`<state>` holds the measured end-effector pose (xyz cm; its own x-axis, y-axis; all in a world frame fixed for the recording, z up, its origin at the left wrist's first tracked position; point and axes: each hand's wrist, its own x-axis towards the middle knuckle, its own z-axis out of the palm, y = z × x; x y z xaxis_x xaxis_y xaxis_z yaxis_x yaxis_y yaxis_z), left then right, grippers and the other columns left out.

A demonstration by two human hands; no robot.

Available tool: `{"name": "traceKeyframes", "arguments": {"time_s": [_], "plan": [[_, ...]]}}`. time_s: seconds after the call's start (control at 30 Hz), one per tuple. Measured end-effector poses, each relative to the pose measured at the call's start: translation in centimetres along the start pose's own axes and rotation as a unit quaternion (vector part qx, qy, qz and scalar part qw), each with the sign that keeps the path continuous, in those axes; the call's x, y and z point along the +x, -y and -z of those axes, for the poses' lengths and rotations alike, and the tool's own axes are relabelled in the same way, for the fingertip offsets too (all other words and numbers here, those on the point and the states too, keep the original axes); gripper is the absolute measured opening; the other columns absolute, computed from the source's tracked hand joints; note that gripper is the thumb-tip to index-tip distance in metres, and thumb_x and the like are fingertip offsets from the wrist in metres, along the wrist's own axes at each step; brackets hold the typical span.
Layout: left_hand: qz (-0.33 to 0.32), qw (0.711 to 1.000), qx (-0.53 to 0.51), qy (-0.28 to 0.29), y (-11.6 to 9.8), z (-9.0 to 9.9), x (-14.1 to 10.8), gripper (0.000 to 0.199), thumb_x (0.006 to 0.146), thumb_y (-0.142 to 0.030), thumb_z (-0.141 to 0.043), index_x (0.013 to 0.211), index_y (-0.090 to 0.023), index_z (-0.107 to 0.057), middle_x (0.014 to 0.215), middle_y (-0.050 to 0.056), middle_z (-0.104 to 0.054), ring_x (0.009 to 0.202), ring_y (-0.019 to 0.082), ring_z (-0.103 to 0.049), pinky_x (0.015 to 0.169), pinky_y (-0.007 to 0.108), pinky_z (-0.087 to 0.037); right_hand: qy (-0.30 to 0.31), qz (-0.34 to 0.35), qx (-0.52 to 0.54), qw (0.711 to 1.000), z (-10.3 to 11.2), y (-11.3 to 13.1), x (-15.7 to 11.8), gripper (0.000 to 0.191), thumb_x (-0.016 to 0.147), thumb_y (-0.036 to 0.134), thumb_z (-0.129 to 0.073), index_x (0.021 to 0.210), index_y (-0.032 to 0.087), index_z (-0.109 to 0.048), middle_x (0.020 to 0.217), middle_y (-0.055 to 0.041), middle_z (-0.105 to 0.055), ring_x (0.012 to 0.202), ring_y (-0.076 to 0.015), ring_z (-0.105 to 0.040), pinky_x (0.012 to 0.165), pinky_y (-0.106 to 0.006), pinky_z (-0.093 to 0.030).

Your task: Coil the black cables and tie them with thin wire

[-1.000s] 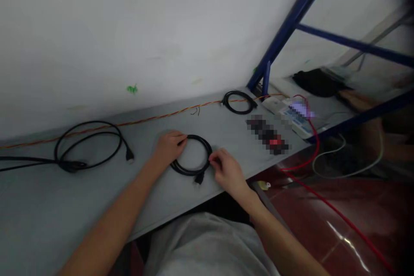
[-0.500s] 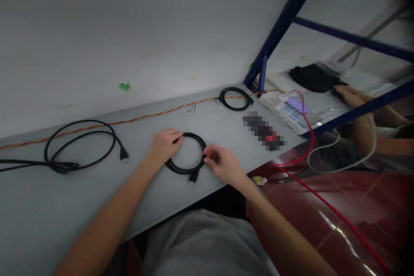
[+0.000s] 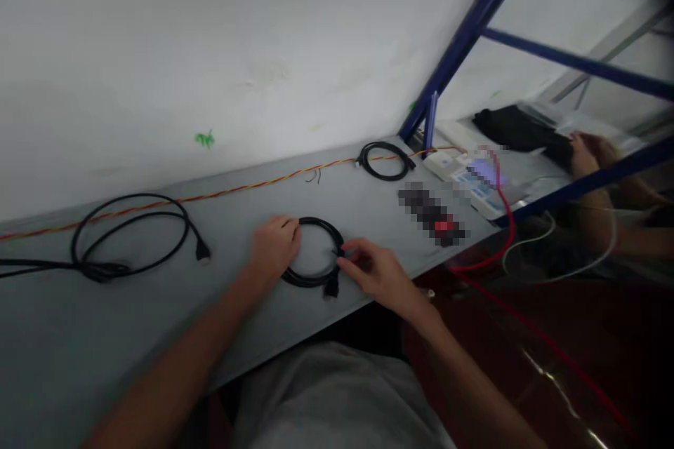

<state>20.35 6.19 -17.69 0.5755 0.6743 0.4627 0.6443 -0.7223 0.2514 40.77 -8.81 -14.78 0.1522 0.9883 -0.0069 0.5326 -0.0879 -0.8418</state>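
My hands hold a small coil of black cable on the grey table. My left hand grips the coil's left side, and my right hand pinches its right side. The cable's black plug hangs at the coil's near edge. Farther left lies a looser black cable with its own plug. Another small black coil sits at the far end of the table. A twisted red-and-yellow wire runs along the table's back edge.
A pixelated dark strip lies right of my hands, near a white device. A red cable drops past the table's right edge. Blue metal framing rises behind. Another person's hand is beside a black bag.
The small coil and its plug have shifted slightly right between my hands. The other person's hand has moved closer to the black bag.
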Motion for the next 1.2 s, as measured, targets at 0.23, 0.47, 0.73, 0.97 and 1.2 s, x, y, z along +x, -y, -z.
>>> {"name": "traceKeyframes", "arguments": {"time_s": [0.23,0.47,0.73,0.97,1.2], "plan": [[0.043,0.997,0.068,0.021,-1.7,0.6,-0.3,0.018,0.096,-0.015,-0.057,0.088,-0.017,-0.073,0.088,0.013,-0.071,0.086,0.027,-0.067,0.072,0.036,-0.050,-0.137,-0.040,-0.071,0.987,-2.5,0.8,-1.0,0.029,0.092,0.042,-0.071,0.111,0.019,-0.074,0.097,-0.0101,-0.079,0.089,-0.0282,-0.075,0.084,-0.040,-0.057],[0.054,0.993,0.098,0.028,-1.9,1.5,-0.4,0.015,0.092,-0.017,-0.060,0.080,-0.019,-0.069,0.081,0.010,-0.070,0.077,0.026,-0.065,0.063,0.036,-0.045,-0.179,-0.027,-0.119,0.976,-3.5,1.1,-0.2,0.030,0.096,0.035,-0.065,0.117,0.016,-0.074,0.107,-0.0144,-0.077,0.097,-0.0306,-0.072,0.091,-0.044,-0.056],[0.031,0.977,0.165,0.131,-3.3,3.6,0.1,0.023,0.094,-0.011,-0.051,0.088,-0.012,-0.073,0.088,0.016,-0.069,0.088,0.032,-0.066,0.072,0.041,-0.048,-0.202,0.025,-0.150,0.968,-3.4,-0.4,4.3,0.028,0.096,0.021,-0.057,0.112,0.014,-0.078,0.099,-0.0126,-0.077,0.090,-0.0272,-0.070,0.088,-0.040,-0.055],[0.012,0.980,0.183,0.072,-3.7,3.9,0.6,0.027,0.100,-0.026,-0.051,0.092,-0.011,-0.073,0.097,0.019,-0.068,0.099,0.036,-0.062,0.084,0.049,-0.049,-0.216,0.076,-0.135,0.964,-3.9,-1.9,5.9,0.030,0.098,0.022,-0.055,0.115,0.015,-0.079,0.091,-0.0107,-0.071,0.086,-0.0254,-0.067,0.083,-0.038,-0.056],[-0.112,0.990,0.003,0.090,-2.6,1.4,3.6,0.022,0.092,-0.020,-0.065,0.112,-0.016,-0.073,0.117,0.014,-0.071,0.112,0.032,-0.064,0.101,0.049,-0.051,-0.230,0.075,-0.101,0.965,-4.2,-2.7,5.9,0.034,0.097,0.024,-0.057,0.126,0.015,-0.073,0.095,-0.0117,-0.073,0.090,-0.0276,-0.068,0.087,-0.042,-0.057]]}}
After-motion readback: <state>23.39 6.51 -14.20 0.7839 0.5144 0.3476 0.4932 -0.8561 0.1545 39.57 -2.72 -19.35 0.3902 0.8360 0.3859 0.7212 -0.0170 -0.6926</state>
